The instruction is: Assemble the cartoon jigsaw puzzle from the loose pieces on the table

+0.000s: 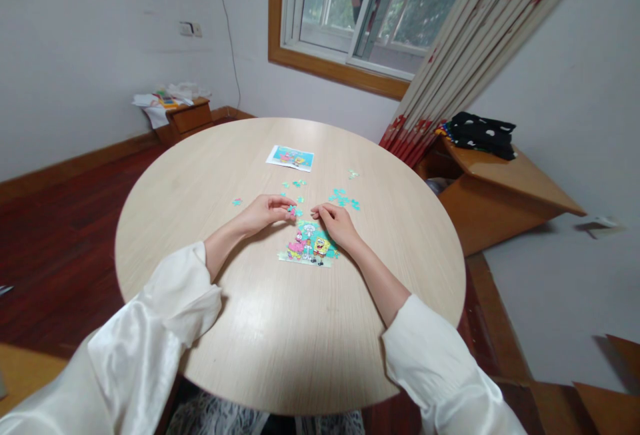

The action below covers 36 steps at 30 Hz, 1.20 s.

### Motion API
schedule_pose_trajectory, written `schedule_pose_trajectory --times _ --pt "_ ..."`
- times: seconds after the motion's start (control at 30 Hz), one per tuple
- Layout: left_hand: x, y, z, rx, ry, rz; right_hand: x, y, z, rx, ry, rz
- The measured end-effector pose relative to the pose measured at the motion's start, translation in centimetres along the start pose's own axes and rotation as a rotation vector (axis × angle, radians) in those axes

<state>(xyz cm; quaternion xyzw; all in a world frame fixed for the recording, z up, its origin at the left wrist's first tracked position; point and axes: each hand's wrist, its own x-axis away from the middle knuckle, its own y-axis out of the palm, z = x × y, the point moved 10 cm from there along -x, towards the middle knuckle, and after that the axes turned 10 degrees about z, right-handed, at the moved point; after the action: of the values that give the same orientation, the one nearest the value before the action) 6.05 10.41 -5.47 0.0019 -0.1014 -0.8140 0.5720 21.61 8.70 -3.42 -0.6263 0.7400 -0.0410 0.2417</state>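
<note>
A partly joined jigsaw puzzle [309, 246] with cartoon figures lies flat on the round table [240, 328]. My left hand [265, 214] is just beyond its upper left, closed in a pinch on a pink and teal puzzle piece [291, 210]. My right hand [336, 222] rests by the puzzle's upper right edge, its fingers curled together. Whatever is between those fingertips, if anything, is too small to make out. Between and beyond the hands lie several loose pieces [299, 183], and a teal group of pieces [340, 197] sits past my right hand.
A picture card [291, 158] of the same figures lies farther back. One pink piece [237, 202] is off to the left, and pale pieces [353, 174] lie at the back right. Beyond the table stand a small cabinet [187, 118] and a tilted wooden desk [500, 182] with black cloth.
</note>
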Motion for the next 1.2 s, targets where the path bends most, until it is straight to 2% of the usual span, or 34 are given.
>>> schedule_pose_trajectory --times 0.33,0.7,1.0,1.2 --pt "0.1 -0.2 0.9 -0.075 0.05 0.067 0.0 -0.1 -0.2 0.012 -0.008 0.007" --pt "0.4 0.4 2.2 -0.222 0.239 0.07 0.0 -0.1 -0.3 0.024 -0.009 0.001" --pt "1.0 1.0 3.2 -0.308 0.306 0.045 0.0 -0.1 -0.1 0.031 0.001 0.006" --pt "1.1 0.7 3.2 -0.36 0.322 0.079 0.0 -0.1 -0.4 0.028 -0.014 0.007"
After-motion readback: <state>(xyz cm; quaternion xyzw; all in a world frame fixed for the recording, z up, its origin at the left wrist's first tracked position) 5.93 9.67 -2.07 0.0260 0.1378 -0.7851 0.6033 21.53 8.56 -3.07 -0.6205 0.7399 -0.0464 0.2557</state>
